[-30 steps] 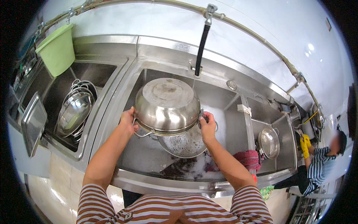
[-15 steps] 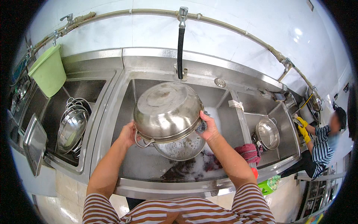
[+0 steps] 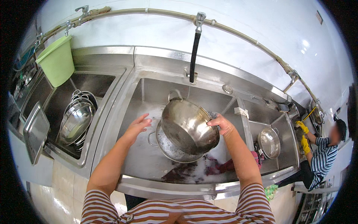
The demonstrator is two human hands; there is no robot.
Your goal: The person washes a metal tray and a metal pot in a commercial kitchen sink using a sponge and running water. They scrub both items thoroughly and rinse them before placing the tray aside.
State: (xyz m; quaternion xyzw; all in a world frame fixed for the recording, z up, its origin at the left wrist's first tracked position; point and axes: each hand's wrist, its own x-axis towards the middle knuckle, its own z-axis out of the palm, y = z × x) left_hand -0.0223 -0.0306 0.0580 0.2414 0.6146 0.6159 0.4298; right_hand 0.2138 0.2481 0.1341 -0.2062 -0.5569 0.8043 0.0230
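Observation:
Over the middle sink [image 3: 149, 84], my right hand [image 3: 224, 126] grips the edge of a two-handled stainless steel pot [image 3: 186, 123]. The pot is tilted, one loop handle pointing up and away. Beside my right fingers shows part of a dark grey scouring pad [image 3: 213, 115]. My left hand [image 3: 137, 128] is off the pot, to its left, fingers apart and holding nothing. Partly hidden below the pot, another metal pot [image 3: 169, 151] holds foamy water. A wet dark red cloth [image 3: 223, 167] lies in suds at the sink's near right.
The left sink holds stacked metal pots [image 3: 77, 119], a green bucket [image 3: 57, 63] and a metal tray [image 3: 36, 128]. A metal pot [image 3: 269, 142] sits in the right sink. A black hose [image 3: 195, 56] hangs from the tap. At far right, a person in yellow gloves [image 3: 305, 145] works.
My left hand has let go of the pot and moved away, its fingers spreading. The pot, upside down before, has turned in my right hand, its handle swinging to the far side.

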